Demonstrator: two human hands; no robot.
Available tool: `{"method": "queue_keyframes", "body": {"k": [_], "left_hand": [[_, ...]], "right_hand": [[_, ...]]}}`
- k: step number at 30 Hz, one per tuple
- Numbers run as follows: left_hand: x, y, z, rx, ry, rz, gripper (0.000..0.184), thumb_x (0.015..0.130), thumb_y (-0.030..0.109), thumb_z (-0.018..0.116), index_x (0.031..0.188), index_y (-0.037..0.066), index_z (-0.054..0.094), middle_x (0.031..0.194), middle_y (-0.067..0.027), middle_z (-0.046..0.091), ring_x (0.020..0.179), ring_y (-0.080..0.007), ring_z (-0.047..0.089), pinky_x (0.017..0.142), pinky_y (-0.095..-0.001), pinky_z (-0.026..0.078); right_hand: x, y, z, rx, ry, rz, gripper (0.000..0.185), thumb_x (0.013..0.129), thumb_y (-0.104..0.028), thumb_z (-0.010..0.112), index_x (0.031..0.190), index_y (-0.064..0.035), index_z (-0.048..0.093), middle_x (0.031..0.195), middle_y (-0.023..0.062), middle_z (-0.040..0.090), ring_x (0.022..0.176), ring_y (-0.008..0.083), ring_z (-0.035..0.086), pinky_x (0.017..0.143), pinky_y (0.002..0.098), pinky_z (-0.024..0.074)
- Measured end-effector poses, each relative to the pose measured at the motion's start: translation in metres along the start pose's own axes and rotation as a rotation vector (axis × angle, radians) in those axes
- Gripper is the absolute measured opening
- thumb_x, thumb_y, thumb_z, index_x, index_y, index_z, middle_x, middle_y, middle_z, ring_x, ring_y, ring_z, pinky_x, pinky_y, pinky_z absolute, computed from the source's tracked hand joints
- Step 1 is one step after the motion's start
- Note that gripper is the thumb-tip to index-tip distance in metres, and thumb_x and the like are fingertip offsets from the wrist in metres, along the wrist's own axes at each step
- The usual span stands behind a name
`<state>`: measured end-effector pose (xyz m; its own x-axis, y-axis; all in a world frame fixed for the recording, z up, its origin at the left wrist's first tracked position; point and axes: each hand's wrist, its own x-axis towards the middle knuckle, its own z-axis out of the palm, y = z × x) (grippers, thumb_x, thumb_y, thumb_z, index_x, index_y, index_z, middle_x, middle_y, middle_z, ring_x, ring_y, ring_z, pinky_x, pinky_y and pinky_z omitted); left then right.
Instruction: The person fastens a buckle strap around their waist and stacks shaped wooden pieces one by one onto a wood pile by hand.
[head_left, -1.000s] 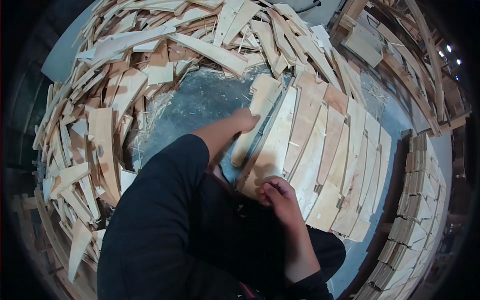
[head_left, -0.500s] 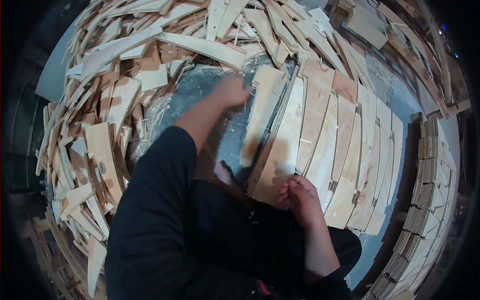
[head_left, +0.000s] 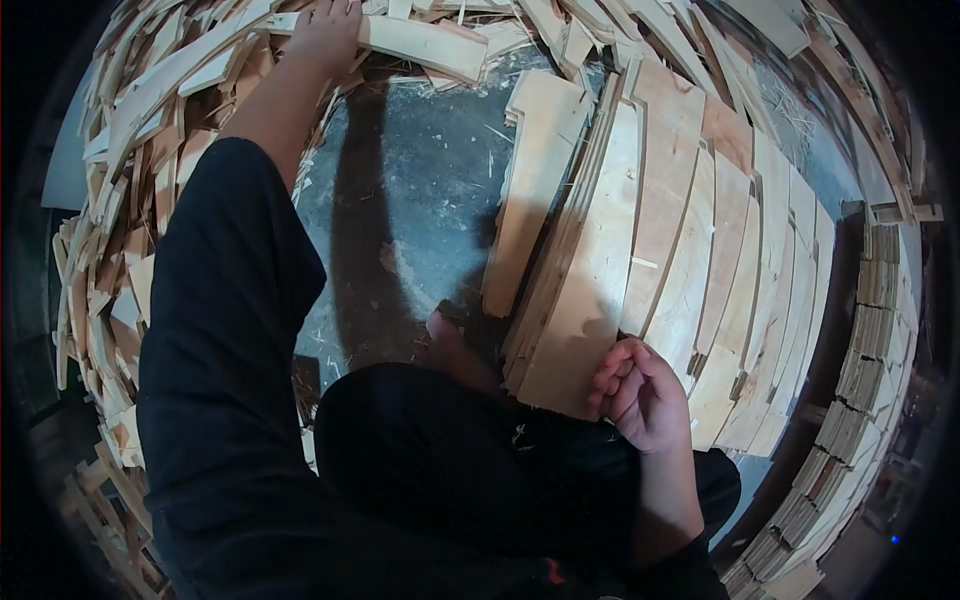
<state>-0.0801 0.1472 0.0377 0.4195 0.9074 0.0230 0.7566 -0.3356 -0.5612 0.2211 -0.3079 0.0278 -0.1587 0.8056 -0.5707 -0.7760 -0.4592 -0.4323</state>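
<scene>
At eleven o'clock in the view, the left hand (head_left: 328,38) lies over a long pale board (head_left: 425,45) on the heap of wood pieces (head_left: 150,130), its fingers close together across the wood; whether the thumb pinches it from below cannot be told. The board's bare end runs from that hand toward three o'clock. The right hand (head_left: 645,395), palm up and fingers loosely curled, is at the lower end of the stacked boards (head_left: 590,290), which reach toward eleven o'clock from it. A notched board (head_left: 537,190) lies on the floor (head_left: 415,180), at four o'clock from the left hand.
</scene>
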Motion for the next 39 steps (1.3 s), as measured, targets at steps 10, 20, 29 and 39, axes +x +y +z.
{"method": "queue_keyframes", "body": {"k": [10, 20, 29, 39], "left_hand": [[0.013, 0.103, -0.035, -1.021, -0.017, 0.104, 0.068, 0.081, 0.045, 0.064, 0.131, 0.001, 0.053, 0.125, -0.0237, 0.058, 0.119, -0.0368, 0.055, 0.098, -0.0453, 0.044], [0.111, 0.244, -0.044, -1.805, -0.433, -0.091, 0.067, 0.080, 0.048, 0.071, 0.123, -0.002, 0.058, 0.120, -0.0167, 0.060, 0.116, -0.0255, 0.052, 0.096, -0.0394, 0.041], [0.120, 0.245, -0.064, -1.884, -0.404, -0.226, 0.034, 0.082, 0.030, 0.075, 0.104, 0.006, 0.064, 0.087, -0.0031, 0.060, 0.070, -0.0137, 0.052, 0.068, -0.0281, 0.045], [0.141, 0.166, -0.055, -1.991, -0.389, -0.289, 0.019, 0.090, 0.015, 0.062, 0.104, 0.002, 0.064, 0.089, -0.0068, 0.065, 0.076, -0.0177, 0.064, 0.068, -0.0290, 0.053]], "right_hand": [[-0.001, 0.002, 0.003, 0.014, -0.025, -0.013, 0.027, 0.099, -0.027, 0.046, 0.101, -0.0020, 0.056, 0.087, 0.0157, 0.065, 0.077, 0.0282, 0.067, 0.070, 0.0428, 0.0558], [-0.003, -0.005, -0.001, 0.067, -0.026, 0.107, 0.025, 0.098, -0.025, 0.052, 0.107, -0.0015, 0.057, 0.094, 0.0141, 0.065, 0.085, 0.0263, 0.067, 0.077, 0.0393, 0.0554], [0.000, -0.007, -0.004, 0.028, -0.062, 0.118, 0.027, 0.099, -0.026, 0.048, 0.108, -0.0022, 0.057, 0.096, 0.0142, 0.065, 0.086, 0.0279, 0.067, 0.077, 0.0411, 0.0547], [-0.001, -0.005, -0.004, 0.095, -0.089, 0.094, 0.027, 0.100, -0.025, 0.047, 0.110, -0.0012, 0.057, 0.097, 0.0131, 0.065, 0.087, 0.0253, 0.066, 0.079, 0.0403, 0.0554]]}}
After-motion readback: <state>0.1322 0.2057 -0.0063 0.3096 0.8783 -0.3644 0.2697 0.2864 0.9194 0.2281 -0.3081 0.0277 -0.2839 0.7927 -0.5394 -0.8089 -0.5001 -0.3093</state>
